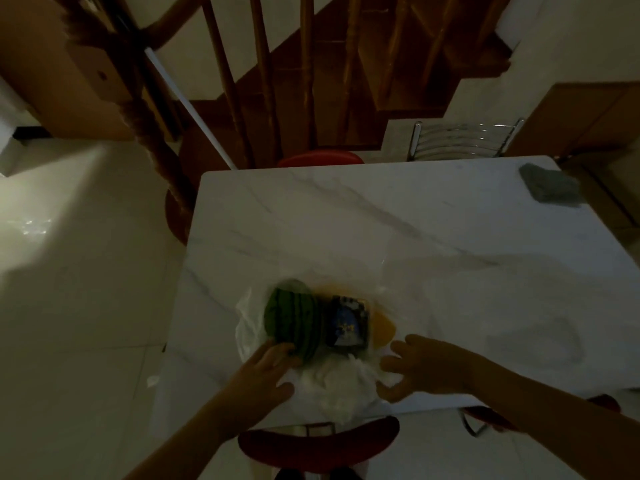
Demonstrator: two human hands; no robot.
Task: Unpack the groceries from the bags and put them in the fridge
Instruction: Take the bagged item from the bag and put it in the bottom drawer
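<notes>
In the lower middle of the frame, the left hand (pixel 268 370) is reaching onto the white table (pixel 398 216) with its fingers lying fairly straight against the near side of the watermelon (pixel 292 322), touching it without closing round it. Just right of the watermelon, a dark blue packet (pixel 348 322) and a yellow item (pixel 382 329) are sitting in the clear plastic bag (pixel 332 386), whose mouth is bunching up at the table's near edge. Further right, the right hand (pixel 420 367) is curling its fingers and thumb round the bag's crumpled plastic, while a grey cloth (pixel 550 183) is lying at the upper right corner of the table.
</notes>
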